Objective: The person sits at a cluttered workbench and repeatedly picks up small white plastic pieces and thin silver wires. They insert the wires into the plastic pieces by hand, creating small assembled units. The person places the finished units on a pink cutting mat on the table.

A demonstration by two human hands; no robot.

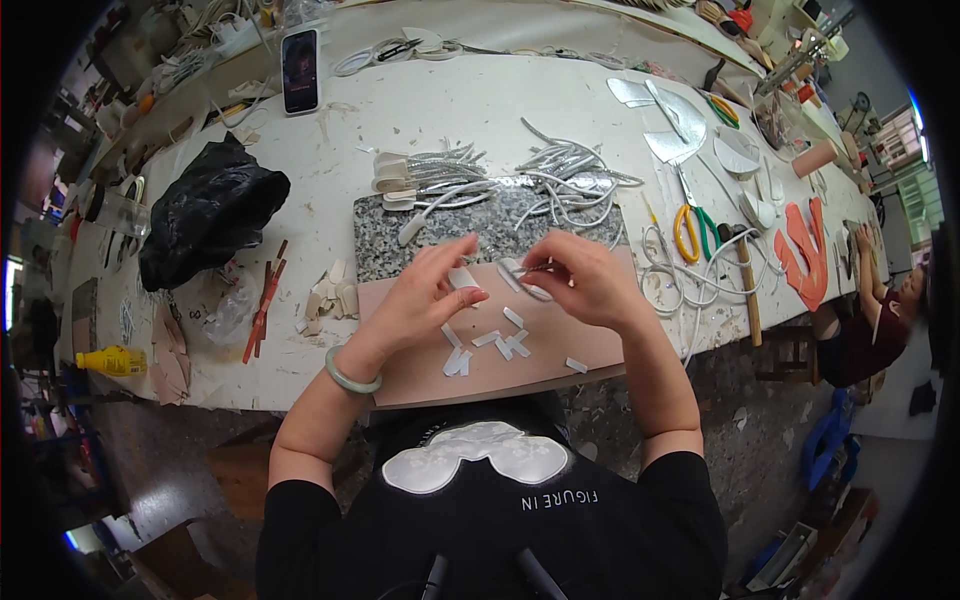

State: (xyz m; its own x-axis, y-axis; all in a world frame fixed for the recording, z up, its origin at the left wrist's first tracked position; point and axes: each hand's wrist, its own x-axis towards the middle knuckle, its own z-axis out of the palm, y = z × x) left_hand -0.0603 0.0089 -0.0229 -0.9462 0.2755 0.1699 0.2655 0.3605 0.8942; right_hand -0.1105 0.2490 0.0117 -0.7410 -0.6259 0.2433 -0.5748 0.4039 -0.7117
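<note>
Through my head view, the left hand (435, 290) sits above the middle of the surface's near edge, its grip wide, index finger and thumb well parted; a white strip (462, 279) shows between them, though I cannot tell whether it is held. My right hand (588, 280) has a narrow grip, fingertips pinched on a slim silvery piece (533, 268), with a pale strap (509, 275) just beside it. Both hands are over a pinkish-beige sheet (600, 365) that reaches the surface's near edge, where short white offcuts (487, 339) lie scattered. Beyond it I see a speckled granite slab (378, 245) bearing two bundles of silver cords, the left bundle (450, 170) and the right bundle (570, 180). Toward the surface's left edge lie a crumpled black plastic bag (212, 210) and a yellow bottle (112, 361), the bottle by the near left corner. A phone (300, 70) is near the far edge. Toward the right edge I have yellow-and-green-handled scissors (687, 235), a wooden-handled hammer (749, 290) and coral cutouts (804, 255).
</note>
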